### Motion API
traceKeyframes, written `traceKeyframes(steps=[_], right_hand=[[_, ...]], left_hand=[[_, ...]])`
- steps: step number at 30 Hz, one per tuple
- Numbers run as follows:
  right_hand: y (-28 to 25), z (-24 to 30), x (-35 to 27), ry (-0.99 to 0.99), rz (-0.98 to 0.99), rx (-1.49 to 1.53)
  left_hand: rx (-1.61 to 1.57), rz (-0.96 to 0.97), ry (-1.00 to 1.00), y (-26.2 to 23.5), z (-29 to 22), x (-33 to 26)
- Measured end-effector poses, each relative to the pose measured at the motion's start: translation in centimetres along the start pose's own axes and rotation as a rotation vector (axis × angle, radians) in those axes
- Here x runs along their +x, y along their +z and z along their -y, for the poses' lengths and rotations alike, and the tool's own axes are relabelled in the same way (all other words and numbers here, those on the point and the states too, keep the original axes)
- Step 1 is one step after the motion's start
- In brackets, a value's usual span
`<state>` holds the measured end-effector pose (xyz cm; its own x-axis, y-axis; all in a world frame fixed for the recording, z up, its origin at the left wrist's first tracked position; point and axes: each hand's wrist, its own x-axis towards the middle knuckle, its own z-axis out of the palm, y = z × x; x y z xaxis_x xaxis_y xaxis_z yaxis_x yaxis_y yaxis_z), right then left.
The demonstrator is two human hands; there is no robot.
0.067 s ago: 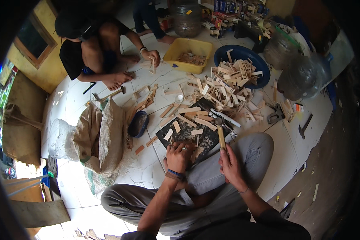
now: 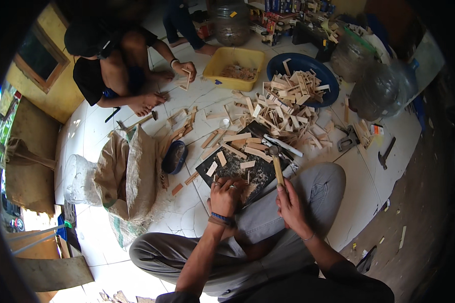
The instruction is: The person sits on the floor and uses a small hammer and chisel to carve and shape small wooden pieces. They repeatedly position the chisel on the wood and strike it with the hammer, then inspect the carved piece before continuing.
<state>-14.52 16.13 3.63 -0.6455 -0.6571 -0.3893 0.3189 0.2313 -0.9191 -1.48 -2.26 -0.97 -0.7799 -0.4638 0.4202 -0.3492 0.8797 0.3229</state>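
Note:
In my right hand (image 2: 291, 207) is a hammer (image 2: 278, 171), its handle wrapped by my fingers and its metal head raised at the board's right side. My left hand (image 2: 225, 197) is bent down at the near edge of a black board (image 2: 232, 164), fingers drawn together. Whatever they pinch is hidden or too small to name. Small pale wood strips (image 2: 247, 164) and sawdust lie on the board beyond my left hand. A white, pen-like rod (image 2: 284, 145) lies across the board's far right corner.
Past the board lies a heap of wood pieces (image 2: 283, 113), spilling from a blue basin (image 2: 331, 81). A yellow tub (image 2: 235, 83), an open sack (image 2: 124, 171), a small blue dish (image 2: 175, 157) and another hammer (image 2: 387, 153) surround me. Another person (image 2: 114, 70) crouches far left, holding joined strips.
The whole view has shifted slightly. The other person's joined wood strips have turned a little in their hand. My two hands keep nearly the same pose, the hammer still held.

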Motion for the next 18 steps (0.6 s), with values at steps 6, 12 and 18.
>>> traceKeyframes(steps=[6, 12, 18], right_hand=[[-0.6, -1.3, 0.1, -0.02, 0.004, -0.007], [-0.5, -1.9, 0.1, -0.066, -0.031, 0.056], [-0.7, -1.7, 0.4, -0.113, 0.002, -0.107]], left_hand=[[-0.184, -0.023, -0.025, -0.6, -0.6, -0.2], [-0.872, -0.127, -0.566, -8.3, -4.4, 1.9], [-1.68, -0.118, 0.195, -20.8, -12.7, 4.3]])
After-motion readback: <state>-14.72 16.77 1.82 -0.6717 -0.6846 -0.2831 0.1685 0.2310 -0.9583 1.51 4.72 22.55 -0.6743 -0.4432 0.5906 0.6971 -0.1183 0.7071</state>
